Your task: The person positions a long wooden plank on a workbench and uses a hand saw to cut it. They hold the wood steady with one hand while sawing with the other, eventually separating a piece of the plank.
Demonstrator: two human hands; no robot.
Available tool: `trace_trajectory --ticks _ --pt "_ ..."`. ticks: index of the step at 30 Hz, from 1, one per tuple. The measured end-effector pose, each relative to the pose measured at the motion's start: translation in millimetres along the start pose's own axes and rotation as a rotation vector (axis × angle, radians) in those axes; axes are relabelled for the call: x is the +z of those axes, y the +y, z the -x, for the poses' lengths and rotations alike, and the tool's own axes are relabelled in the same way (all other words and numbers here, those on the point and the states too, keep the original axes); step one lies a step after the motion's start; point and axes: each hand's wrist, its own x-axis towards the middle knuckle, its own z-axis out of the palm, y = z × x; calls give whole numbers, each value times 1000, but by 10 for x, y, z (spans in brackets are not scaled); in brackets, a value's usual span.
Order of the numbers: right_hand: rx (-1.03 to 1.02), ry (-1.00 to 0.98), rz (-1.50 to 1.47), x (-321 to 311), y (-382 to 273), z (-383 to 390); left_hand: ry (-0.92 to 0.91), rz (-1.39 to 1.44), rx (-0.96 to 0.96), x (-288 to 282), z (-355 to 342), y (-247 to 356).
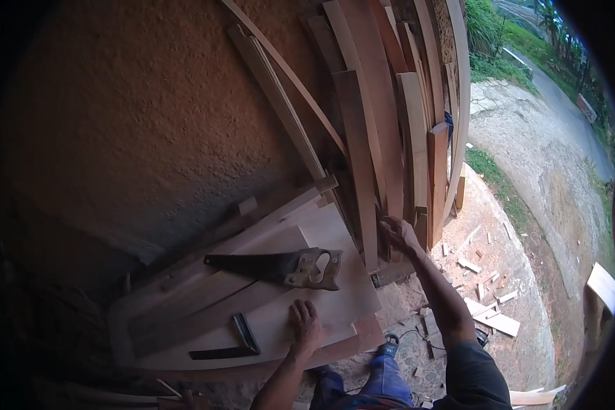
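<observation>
My left hand (pixel 306 324) rests on the pale wooden boards (pixel 352 294) of a low work surface, fingers lying out and nothing held. Beyond it lies a handsaw (pixel 273 267) with a worn wooden handle, its blade pointing left. To the left of my hand is a dark try square (pixel 239 342). My right hand (pixel 400 234) reaches forward to the lower part of the upright stack, fingers bent against the edge of a brown wooden plank (pixel 383 130). Shadow hides part of their grip.
Several long planks (pixel 352 150) lean on the rough earthen wall (pixel 137 130). Offcuts (pixel 492 318) and sawdust litter the floor at right, near a cable (pixel 410 333). A concrete path (pixel 526 137) and grass lie outside.
</observation>
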Motion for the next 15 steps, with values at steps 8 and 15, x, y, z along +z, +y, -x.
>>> trace_trajectory --ticks 8,15 --pt "-119 382 -121 575 4 -2612 -124 -26 -85 -111 -7 -76" --pt "-100 459 -487 613 -42 -3198 -187 45 -148 -151 61 -33"
